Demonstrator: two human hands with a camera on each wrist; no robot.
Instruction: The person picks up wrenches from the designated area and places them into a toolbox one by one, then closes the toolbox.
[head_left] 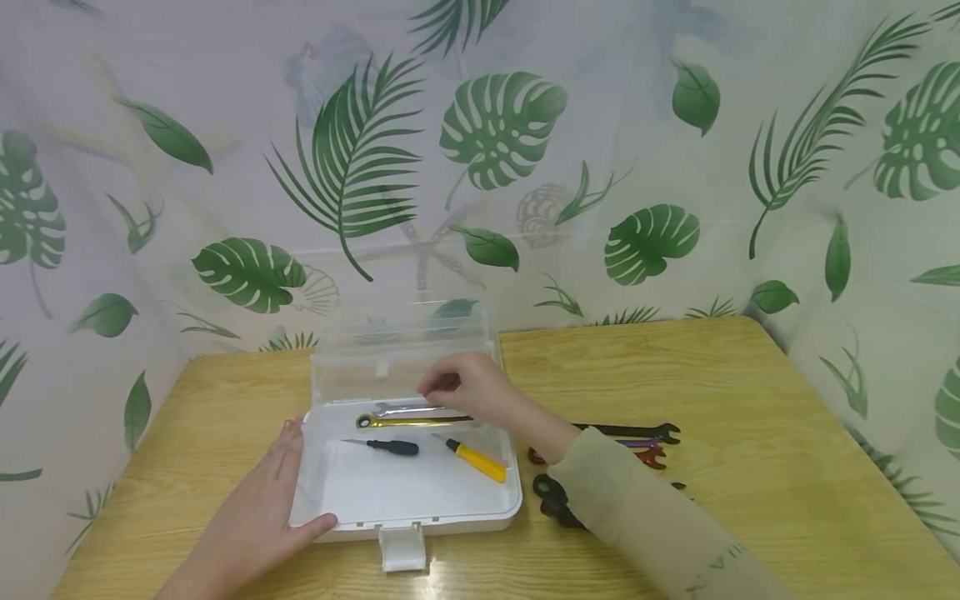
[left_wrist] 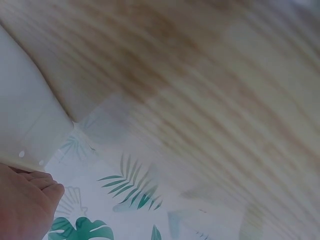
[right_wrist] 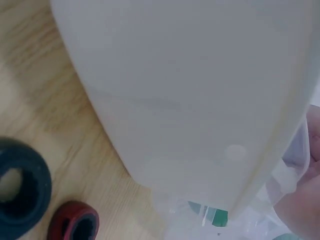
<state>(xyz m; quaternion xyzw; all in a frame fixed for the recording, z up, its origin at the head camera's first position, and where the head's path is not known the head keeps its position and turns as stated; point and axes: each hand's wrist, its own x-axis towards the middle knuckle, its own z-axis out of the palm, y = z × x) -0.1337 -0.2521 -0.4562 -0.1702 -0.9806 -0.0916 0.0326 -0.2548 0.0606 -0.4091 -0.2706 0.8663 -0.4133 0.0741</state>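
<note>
A shallow white plastic case (head_left: 420,496) lies open, its clear lid (head_left: 405,358) raised at the back. Inside are a silver wrench (head_left: 401,408), a gold wrench (head_left: 420,422), a small black-handled screwdriver (head_left: 392,447) and a yellow utility knife (head_left: 480,462). My left hand (head_left: 258,504) rests against the case's left side, fingers extended along it, thumb at the front corner. My right hand (head_left: 476,387) is over the back right of the case, its thumb and finger drawn together right by the silver wrench. I cannot tell whether they hold the wrench.
Right of the case, partly behind my right forearm, lie a black wrench (head_left: 637,432), a purple wrench (head_left: 637,443), a red wrench (head_left: 652,457) and a black tool (head_left: 553,500). The front latch (head_left: 402,548) hangs toward me. A leaf-patterned cloth (head_left: 577,125) borders the wooden table (head_left: 780,467).
</note>
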